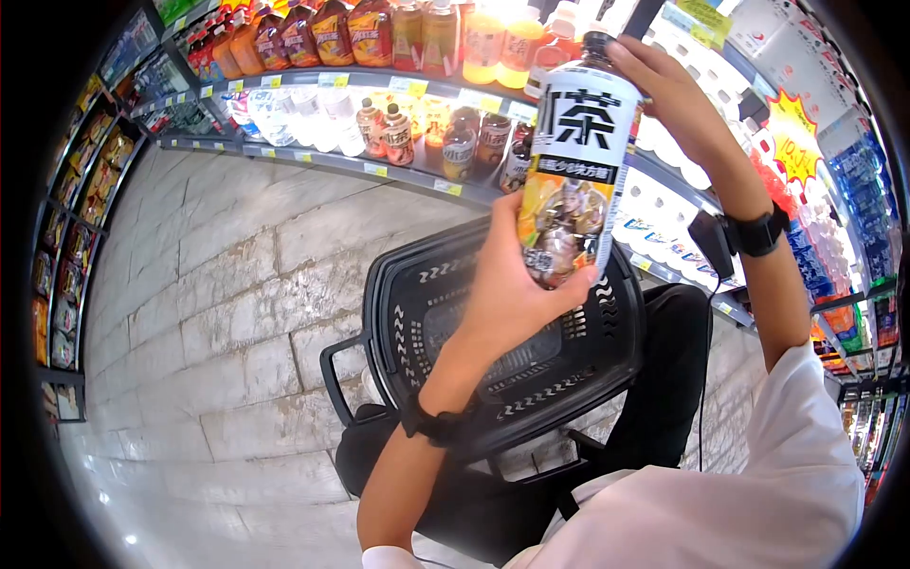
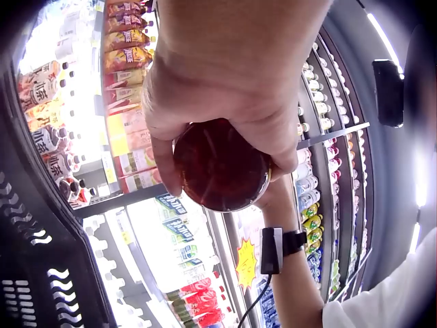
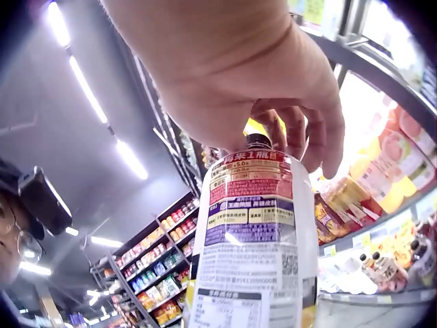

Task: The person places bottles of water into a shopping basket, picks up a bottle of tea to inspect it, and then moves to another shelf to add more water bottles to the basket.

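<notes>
A large tea bottle [image 1: 583, 123], with a white and yellow label and a dark cap, is held up above a black shopping basket [image 1: 409, 365]. Its lower end sits in my left hand [image 1: 517, 294], thumb and fingers spread around either side. From beneath, the left wrist view shows the dark reddish base [image 2: 222, 167] between those fingers. My right hand [image 1: 675, 95] grips the bottle's top, its fingers curled about the dark cap [image 3: 258, 141]. Small print on the back label [image 3: 249, 225] faces the right wrist camera. The bottle leans slightly in the head view.
Lit shelves [image 1: 332, 83] of bottled drinks run behind the basket. A yellow starburst price sign [image 1: 792, 137] stands at the right beside stacked packs. Another shelf of packaged goods [image 1: 71, 256] lines the far left, across a tiled floor [image 1: 209, 313].
</notes>
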`<control>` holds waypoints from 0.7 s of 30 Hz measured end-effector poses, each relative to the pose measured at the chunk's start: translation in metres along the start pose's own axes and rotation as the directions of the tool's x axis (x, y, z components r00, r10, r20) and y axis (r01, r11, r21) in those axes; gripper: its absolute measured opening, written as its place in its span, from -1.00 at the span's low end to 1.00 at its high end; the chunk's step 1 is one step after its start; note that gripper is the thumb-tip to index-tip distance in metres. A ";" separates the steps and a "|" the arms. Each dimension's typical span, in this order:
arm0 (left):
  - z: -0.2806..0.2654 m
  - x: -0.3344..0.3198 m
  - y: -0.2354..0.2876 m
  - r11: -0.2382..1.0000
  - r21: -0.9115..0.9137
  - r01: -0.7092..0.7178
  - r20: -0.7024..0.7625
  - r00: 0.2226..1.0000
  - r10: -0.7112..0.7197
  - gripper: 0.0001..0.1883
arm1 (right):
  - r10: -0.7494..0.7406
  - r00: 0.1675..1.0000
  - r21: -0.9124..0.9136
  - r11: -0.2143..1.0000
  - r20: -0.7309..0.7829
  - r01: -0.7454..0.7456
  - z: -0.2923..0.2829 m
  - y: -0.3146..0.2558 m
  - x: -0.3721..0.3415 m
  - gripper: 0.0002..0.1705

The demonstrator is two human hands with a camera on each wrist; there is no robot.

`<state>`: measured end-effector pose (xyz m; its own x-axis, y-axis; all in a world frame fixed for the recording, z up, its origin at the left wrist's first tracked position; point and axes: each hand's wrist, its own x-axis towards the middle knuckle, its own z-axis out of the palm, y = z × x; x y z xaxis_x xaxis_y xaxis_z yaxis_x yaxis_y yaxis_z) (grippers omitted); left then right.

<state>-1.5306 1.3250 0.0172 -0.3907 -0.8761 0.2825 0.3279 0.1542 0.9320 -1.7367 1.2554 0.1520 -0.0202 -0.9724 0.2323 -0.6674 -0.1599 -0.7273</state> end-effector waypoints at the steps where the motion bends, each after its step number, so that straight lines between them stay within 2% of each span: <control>1: 0.002 -0.001 0.000 1.000 -0.002 0.013 -0.001 1.000 -0.013 -0.17 | 0.083 0.996 0.186 0.979 0.028 -0.087 0.003 0.011 -0.007 -0.33; 2: 0.002 0.000 0.001 1.000 -0.003 0.021 -0.003 1.000 -0.021 -0.18 | 0.156 0.985 0.360 0.917 0.072 -0.171 0.003 0.026 -0.014 -0.34; 4: 0.000 -0.002 0.003 0.996 0.025 0.080 0.000 0.997 -0.080 -0.22 | 0.286 0.939 0.524 0.779 0.194 -0.345 0.003 0.049 -0.032 -0.40; 5: -0.003 -0.002 0.001 0.980 0.187 0.061 -0.004 0.998 -0.062 -0.22 | 0.232 0.913 0.610 0.685 0.336 -0.398 -0.002 0.062 -0.039 -0.45; 6: -0.004 0.000 -0.002 0.939 0.342 0.039 0.001 0.999 -0.042 -0.21 | 0.290 0.905 0.642 0.638 0.311 -0.426 0.001 0.065 -0.047 -0.48; 8: -0.004 0.000 -0.009 0.933 0.358 0.042 0.008 0.999 -0.048 -0.21 | 0.307 0.904 0.663 0.615 0.296 -0.426 0.002 0.071 -0.056 -0.48; 10: -0.002 -0.002 -0.013 0.934 0.344 0.099 0.045 0.992 -0.121 -0.23 | 0.328 0.906 0.656 0.626 0.267 -0.420 0.003 0.085 -0.060 -0.47; 12: -0.003 -0.003 -0.020 0.915 0.392 0.095 0.069 0.989 -0.132 -0.23 | 0.402 0.892 0.607 0.663 0.205 -0.438 0.002 0.091 -0.061 -0.46; 14: -0.004 -0.004 -0.023 0.892 0.443 0.088 0.096 0.985 -0.145 -0.22 | 0.386 0.887 0.573 0.678 0.254 -0.459 0.000 0.096 -0.062 -0.47; 16: -0.005 -0.003 -0.023 0.894 0.442 0.081 0.135 0.979 -0.155 -0.22 | 0.467 0.865 0.523 0.700 0.180 -0.487 0.002 0.098 -0.065 -0.48; 21: -0.004 0.002 -0.021 0.884 0.461 0.082 0.142 0.976 -0.165 -0.20 | 0.409 0.903 0.572 0.713 0.130 -0.405 0.003 0.099 -0.066 -0.52</control>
<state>-1.5343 1.3183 -0.0033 -0.5577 -0.8155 0.1544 -0.1384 0.2748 0.9515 -1.7998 1.3033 0.0627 -0.1946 -0.9657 -0.1718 -0.0420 0.1832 -0.9822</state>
